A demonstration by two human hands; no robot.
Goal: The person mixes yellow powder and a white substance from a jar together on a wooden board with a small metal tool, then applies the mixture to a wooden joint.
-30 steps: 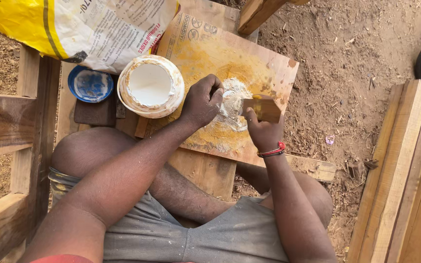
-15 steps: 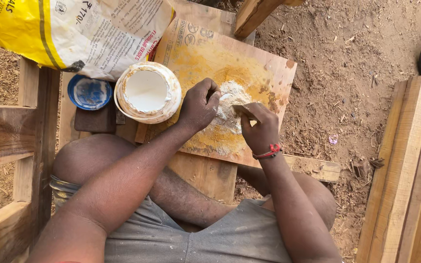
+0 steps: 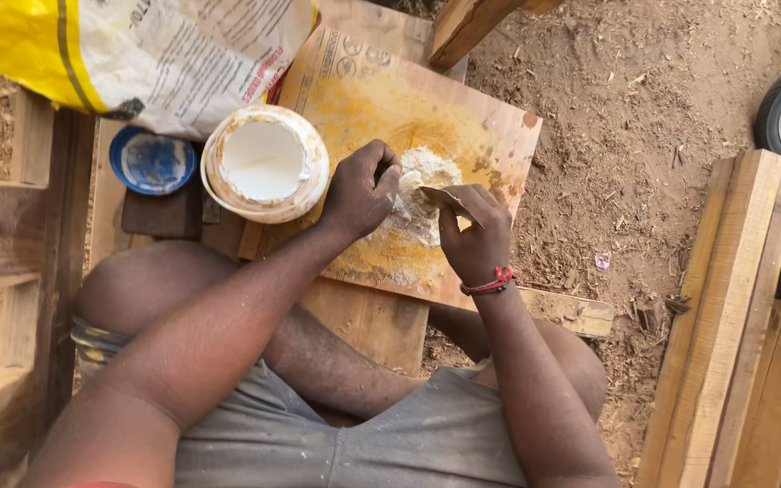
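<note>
Head view: right hand (image 3: 474, 237) grips a flat scraper (image 3: 452, 201), left hand (image 3: 361, 192) pinches the pale paste (image 3: 418, 194) heaped on the stained board (image 3: 490, 126). Best fold paste inward, scraper held low, beside the white tub (image 3: 264, 163).

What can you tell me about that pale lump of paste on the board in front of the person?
The paste lump is off-white, thick and rough, like a putty or filler. It sits heaped on a flat, yellow-stained board, with thinner smears spread around it. The left hand presses its fingers into its left side, and the right hand holds a thin flat scraper against its right edge.
</note>
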